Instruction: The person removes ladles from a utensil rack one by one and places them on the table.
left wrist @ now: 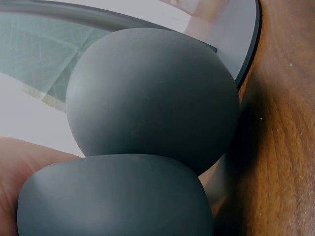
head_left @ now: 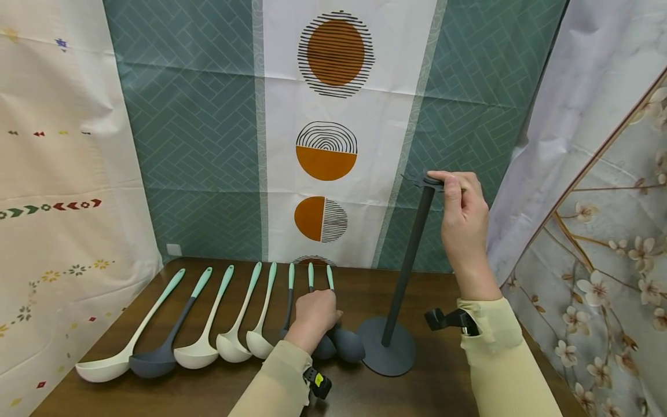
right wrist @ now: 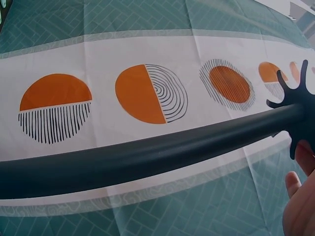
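My left hand (head_left: 315, 313) is curled over the handles of the dark grey ladles on the right of a row. It appears to grip one ladle (head_left: 348, 346); the fingers are mostly hidden. Close to that hand, two rounded dark bowls fill the left wrist view, a rear bowl (left wrist: 152, 98) behind a front bowl (left wrist: 113, 196). On the right stands a dark grey utensil stand (head_left: 409, 272), with a round base and a ring of hooks (right wrist: 300, 105) at its top. My right hand (head_left: 465, 217) holds the stand's top, thumb and fingers at the hook ring.
Left of my left hand lie several more ladles, mostly white (head_left: 198, 353), one grey (head_left: 153, 362), with mint handle ends towards the back. The brown wooden table (head_left: 443, 382) ends at a patterned curtain (head_left: 208, 145) behind; other cloths hang at both sides.
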`<state>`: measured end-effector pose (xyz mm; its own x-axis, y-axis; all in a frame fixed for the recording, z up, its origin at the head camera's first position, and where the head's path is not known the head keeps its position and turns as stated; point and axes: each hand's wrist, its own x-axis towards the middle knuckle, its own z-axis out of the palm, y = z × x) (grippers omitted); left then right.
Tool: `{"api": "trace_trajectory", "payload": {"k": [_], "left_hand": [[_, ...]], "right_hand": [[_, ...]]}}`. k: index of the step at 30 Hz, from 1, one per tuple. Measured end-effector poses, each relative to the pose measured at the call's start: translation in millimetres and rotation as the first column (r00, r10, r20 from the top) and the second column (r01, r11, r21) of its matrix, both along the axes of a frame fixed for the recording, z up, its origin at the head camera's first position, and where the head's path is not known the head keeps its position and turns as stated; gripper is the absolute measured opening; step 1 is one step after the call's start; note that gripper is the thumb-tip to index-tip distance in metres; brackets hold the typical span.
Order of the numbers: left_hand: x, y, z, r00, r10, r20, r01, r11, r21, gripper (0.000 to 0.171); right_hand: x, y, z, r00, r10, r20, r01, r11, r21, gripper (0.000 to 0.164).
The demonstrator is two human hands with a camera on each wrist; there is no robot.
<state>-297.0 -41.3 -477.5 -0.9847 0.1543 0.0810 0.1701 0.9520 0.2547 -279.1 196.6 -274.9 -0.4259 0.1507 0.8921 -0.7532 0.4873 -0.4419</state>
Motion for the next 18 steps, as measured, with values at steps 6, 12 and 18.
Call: {"api": "trace_trajectory", "payload": {"k": [6,12,18], "left_hand": [[-0.3,0,-2.0,1.000,0.005,-0.008,-0.005,1.000,-0.008,0.045],[-1.9,-1,2.0,0.999,0.009,-0.039,-0.008,0.999,0.032,0.044],[-0.3,-1,18.9,0.996,-0.001,-0.087,0.008,0.997,0.078,0.049]], "right_hand": [[-1.3,-1,-0.5,1.000,0.003,0.000,-0.003,1.000,0.000,0.036],[-4.8,1,-0.1,1.000,0.001,-0.002,-0.001,1.000,0.008,0.034],[-5.9,8,4.2,0.997,0.071,0.015,-0.071,0.997,0.000,0.034]]}}
